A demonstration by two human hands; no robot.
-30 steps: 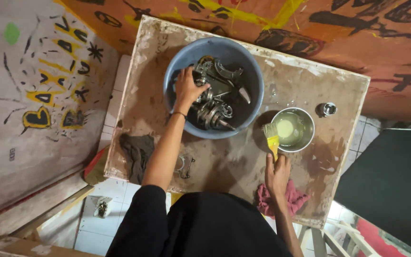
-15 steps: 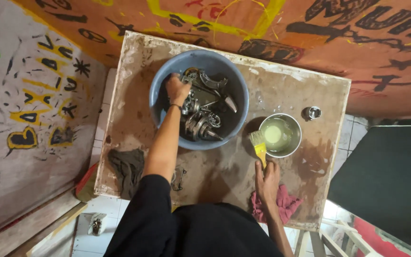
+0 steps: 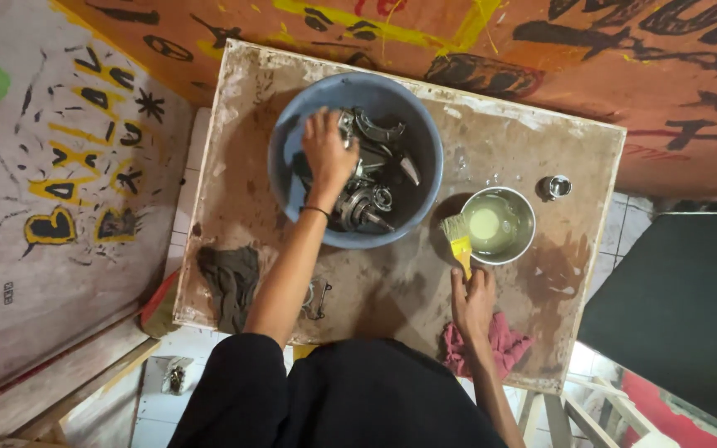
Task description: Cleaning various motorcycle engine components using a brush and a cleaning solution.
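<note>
My left hand reaches into a blue plastic basin full of several grey metal engine parts and lies on top of them; whether it grips one I cannot tell. My right hand holds a yellow-handled paintbrush, whose bristles point at a small steel bowl of pale liquid. Both containers stand on a stained white work table.
A dark rag lies at the table's left front, a pink rag by my right wrist. A small metal part sits under my left forearm, a small metal cap beyond the bowl. Painted walls enclose the table.
My left hand has shifted a little to the left over the parts in the basin. The right hand with the brush stays beside the bowl. The camera has moved closer.
</note>
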